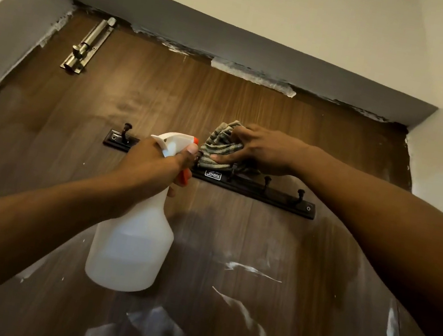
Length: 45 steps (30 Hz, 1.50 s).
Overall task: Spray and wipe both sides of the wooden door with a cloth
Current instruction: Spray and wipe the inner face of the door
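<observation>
While the right hand (264, 151) grips the bunched striped cloth (219, 140) and presses it to the wooden door (168, 93), the cloth sits just above the hook rail (268, 195), whose long axis runs left to right. It may be touching a hook, though that is hard to tell. The left hand (152, 164), curled round the spray bottle (132, 247), hovers just left of the cloth, nozzle pointing toward it.

The light here is warm and fairly dim. The wooden door (254, 108) carries a dull sheen across its upper part and a glossy reflection lower down. The right forearm (405, 259) goes nearly black toward the edge. The grey door frame (237, 40) bows with wide-angle distortion, and the corners look soft.
</observation>
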Available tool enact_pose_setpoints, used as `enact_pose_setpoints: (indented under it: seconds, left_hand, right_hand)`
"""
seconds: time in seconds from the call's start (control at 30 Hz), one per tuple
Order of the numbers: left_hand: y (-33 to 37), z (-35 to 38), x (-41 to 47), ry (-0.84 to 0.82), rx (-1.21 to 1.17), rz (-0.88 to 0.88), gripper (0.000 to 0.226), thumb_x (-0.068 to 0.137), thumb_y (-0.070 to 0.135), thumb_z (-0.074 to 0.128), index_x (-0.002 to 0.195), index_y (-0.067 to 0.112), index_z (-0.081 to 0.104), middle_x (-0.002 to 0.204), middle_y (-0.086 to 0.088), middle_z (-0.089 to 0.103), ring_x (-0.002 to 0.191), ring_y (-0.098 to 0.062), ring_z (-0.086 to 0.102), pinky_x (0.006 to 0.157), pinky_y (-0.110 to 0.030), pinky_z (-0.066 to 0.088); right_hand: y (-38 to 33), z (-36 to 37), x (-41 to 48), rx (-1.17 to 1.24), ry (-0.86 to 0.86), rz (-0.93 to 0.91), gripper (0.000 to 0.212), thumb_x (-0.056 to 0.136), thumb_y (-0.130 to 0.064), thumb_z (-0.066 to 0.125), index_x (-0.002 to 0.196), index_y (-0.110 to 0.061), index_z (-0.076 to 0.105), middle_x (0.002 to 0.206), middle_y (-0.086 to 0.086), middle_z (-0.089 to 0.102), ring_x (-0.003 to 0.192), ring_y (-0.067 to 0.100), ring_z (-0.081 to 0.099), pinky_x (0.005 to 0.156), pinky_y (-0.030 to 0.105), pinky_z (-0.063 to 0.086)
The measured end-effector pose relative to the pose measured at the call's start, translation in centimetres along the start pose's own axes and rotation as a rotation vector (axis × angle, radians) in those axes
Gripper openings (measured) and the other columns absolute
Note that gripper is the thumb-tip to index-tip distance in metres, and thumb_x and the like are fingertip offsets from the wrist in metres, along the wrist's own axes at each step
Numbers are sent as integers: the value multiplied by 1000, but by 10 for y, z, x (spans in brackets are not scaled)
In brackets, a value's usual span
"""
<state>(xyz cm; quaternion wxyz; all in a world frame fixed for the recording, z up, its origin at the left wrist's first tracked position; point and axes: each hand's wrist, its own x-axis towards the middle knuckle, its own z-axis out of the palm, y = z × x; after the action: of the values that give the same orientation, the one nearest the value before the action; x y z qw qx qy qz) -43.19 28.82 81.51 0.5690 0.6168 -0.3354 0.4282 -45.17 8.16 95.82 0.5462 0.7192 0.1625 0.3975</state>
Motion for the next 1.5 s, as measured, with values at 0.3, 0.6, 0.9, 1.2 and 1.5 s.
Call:
enact_pose_setpoints:
  seconds: [0.3, 0.6, 0.9, 1.2, 1.5]
  left_hand:
    - [6, -30, -11, 85, 64, -2, 47, 89, 47, 52, 122, 14, 49, 89, -10, 67, 76, -21, 68, 53, -28, 50]
    - [12, -18, -18, 94, 88, -11, 38, 90, 44, 53, 111, 13, 52, 86, -10, 68, 74, -20, 68, 53, -27, 52]
    - [26, 28, -22, 24, 17, 33, 22, 90, 47, 55, 85, 25, 57, 77, -6, 71, 70, -17, 70, 53, -28, 54]
    - [28, 64, -30, -37, -14, -23, 43, 86, 52, 56, 106, 14, 57, 85, -8, 71, 77, -23, 70, 62, -39, 59]
    - [34, 108, -36, -95, 30, -20, 42, 87, 52, 54, 109, 17, 58, 84, -4, 70, 69, -17, 67, 61, -31, 54]
  right_hand:
    - [-17, -35, 50, -141, 68, -69, 79, 98, -18, 52, 150, -58, 6, 162, 6, 5, 144, 32, 19, 69, 26, 38]
    - [6, 4, 11, -118, 69, -65, 83, 96, -21, 58, 149, -58, 7, 160, 6, 7, 144, 31, 14, 93, 35, 48]
    - [31, 40, -54, -186, 18, -67, 89, 94, -22, 61, 148, -58, 0, 156, 8, 14, 144, 32, 16, 100, 38, 47]
    - [55, 71, -132, -216, -75, -14, 83, 90, -19, 67, 149, -54, 20, 150, 8, 29, 139, 33, 31, 93, 37, 49]
    - [36, 97, -148, 60, -43, 211, 72, 99, -32, 52, 150, -56, 5, 158, 10, 14, 140, 33, 28, 99, 43, 50]
